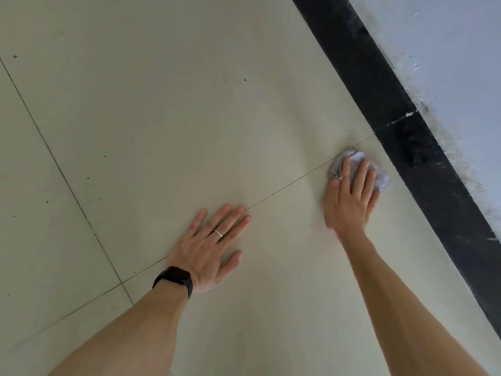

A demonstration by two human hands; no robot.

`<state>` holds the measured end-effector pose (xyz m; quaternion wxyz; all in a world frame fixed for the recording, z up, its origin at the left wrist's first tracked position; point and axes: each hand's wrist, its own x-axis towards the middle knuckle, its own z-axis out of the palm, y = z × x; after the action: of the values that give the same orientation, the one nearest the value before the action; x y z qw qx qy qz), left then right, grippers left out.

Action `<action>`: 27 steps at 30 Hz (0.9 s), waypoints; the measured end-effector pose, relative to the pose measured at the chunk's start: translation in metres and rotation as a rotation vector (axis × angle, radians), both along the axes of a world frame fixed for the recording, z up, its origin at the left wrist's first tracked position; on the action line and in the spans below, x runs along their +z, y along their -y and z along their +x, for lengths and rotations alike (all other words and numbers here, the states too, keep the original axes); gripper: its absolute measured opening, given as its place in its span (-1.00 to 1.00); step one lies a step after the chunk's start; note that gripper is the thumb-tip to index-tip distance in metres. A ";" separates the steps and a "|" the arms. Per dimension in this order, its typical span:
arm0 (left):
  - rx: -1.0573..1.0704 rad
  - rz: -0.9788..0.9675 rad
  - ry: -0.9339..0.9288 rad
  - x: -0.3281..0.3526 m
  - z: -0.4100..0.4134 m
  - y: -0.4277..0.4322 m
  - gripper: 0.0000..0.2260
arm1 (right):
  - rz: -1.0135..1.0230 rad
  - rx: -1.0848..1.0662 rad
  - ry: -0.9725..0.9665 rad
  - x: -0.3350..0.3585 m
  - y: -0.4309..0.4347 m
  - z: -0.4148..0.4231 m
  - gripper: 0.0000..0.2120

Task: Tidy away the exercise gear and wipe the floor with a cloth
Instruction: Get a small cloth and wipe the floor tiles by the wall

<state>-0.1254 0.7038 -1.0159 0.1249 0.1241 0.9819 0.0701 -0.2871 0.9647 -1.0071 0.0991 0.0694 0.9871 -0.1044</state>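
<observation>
A small crumpled pale grey cloth (381, 178) lies on the cream tiled floor (168, 126) near the black skirting. My right hand (351, 196) presses flat on the cloth with straight fingers, covering most of it. My left hand (210, 246) rests palm down on the bare tile to the left, fingers spread, a ring on one finger and a dark watch on the wrist. No exercise gear is in view.
A black skirting strip (401, 126) runs diagonally along the right, with a scuffed white wall (455, 58) beyond it. Thin grout lines cross the floor, and a few small dark specks (244, 80) dot the tiles.
</observation>
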 end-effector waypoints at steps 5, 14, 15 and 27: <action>-0.004 0.009 0.038 0.002 0.000 -0.001 -0.37 | -0.022 0.515 0.052 0.008 0.040 0.226 -0.49; 0.002 -0.002 0.050 0.003 0.002 0.001 -0.38 | 0.001 -0.034 0.099 0.000 -0.016 0.133 -0.48; 0.000 0.010 0.054 0.001 0.002 0.001 -0.38 | -0.005 -0.106 0.119 0.000 -0.014 0.130 -0.47; 0.012 0.044 0.077 0.007 0.001 0.001 -0.37 | -0.092 0.555 0.188 0.013 0.086 0.327 -0.48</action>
<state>-0.1241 0.7028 -1.0084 0.1592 0.1183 0.9753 0.0969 0.0399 0.8788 -0.9943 0.2179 -0.1983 0.9491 -0.1112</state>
